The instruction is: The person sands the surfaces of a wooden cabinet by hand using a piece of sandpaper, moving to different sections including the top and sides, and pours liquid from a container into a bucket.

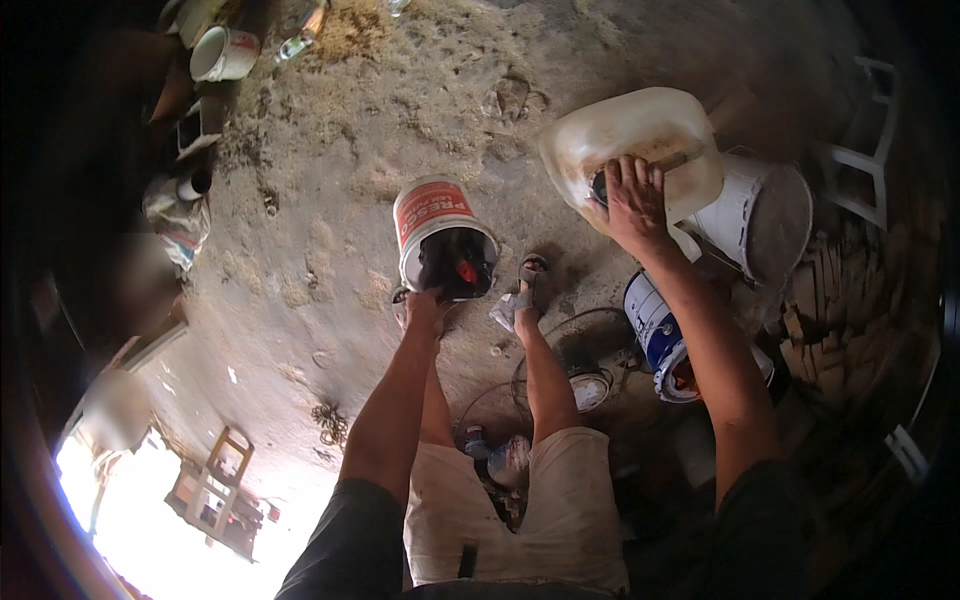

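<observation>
My left hand [428, 305] grips the near rim of a white bucket [410, 255] with a red label. The bucket tilts so that its mouth faces me. Inside it is dark, with a small red thing [466, 271] whose kind I cannot make out. To the right, my right hand [637, 203] is closed over the top of a large, stained, translucent plastic jerrycan [570, 140], beside its dark round cap [600, 185]. The palm side of that hand is hidden. The jerrycan stands apart from the bucket, farther from me.
At right, a large white bucket [765, 215] and a blue-and-white pail [650, 320] lie near my right arm. A cable [518, 380] curls by my foot. Another white bucket [225, 55] and a bottle [293, 47] are far left. A chair-like frame [860, 160] stands far right. The floor is rough.
</observation>
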`<state>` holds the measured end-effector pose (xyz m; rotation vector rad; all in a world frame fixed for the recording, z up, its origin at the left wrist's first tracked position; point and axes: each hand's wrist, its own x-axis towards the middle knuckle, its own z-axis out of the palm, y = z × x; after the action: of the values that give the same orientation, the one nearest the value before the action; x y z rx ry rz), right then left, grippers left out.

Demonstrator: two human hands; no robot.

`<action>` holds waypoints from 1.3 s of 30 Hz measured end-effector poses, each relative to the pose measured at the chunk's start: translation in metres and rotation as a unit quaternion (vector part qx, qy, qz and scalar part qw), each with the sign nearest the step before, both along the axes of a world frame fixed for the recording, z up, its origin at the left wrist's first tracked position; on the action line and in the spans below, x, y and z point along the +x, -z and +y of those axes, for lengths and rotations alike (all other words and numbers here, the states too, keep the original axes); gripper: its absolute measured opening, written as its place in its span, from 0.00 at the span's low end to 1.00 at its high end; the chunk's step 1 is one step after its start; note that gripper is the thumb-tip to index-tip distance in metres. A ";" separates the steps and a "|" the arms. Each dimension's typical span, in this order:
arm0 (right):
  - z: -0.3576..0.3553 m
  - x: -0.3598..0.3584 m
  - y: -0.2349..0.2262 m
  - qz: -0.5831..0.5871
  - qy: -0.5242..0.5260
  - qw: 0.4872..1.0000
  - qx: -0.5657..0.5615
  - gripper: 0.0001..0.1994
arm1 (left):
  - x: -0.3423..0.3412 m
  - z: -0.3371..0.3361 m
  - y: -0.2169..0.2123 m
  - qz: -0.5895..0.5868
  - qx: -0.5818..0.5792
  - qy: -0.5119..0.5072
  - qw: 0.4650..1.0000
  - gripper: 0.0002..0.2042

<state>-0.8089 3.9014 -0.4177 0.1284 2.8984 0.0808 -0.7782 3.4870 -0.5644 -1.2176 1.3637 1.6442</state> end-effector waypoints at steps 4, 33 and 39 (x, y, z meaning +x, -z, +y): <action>-0.020 0.002 0.012 0.081 0.043 0.995 0.046 0.35 | -0.003 -0.037 0.006 -0.007 0.009 0.015 1.000 0.17; -0.035 -0.006 -0.012 -0.036 0.418 0.896 -0.145 0.25 | -0.010 -0.067 -0.079 -0.014 0.030 0.105 0.994 0.21; -0.049 0.020 -0.022 0.156 0.359 0.919 -0.052 0.24 | 0.007 -0.046 -0.078 0.007 0.014 0.169 0.986 0.17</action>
<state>-0.7888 3.8522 -0.3958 1.2645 2.9367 -0.2420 -0.7716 3.4409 -0.4861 -0.9001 1.4589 1.4297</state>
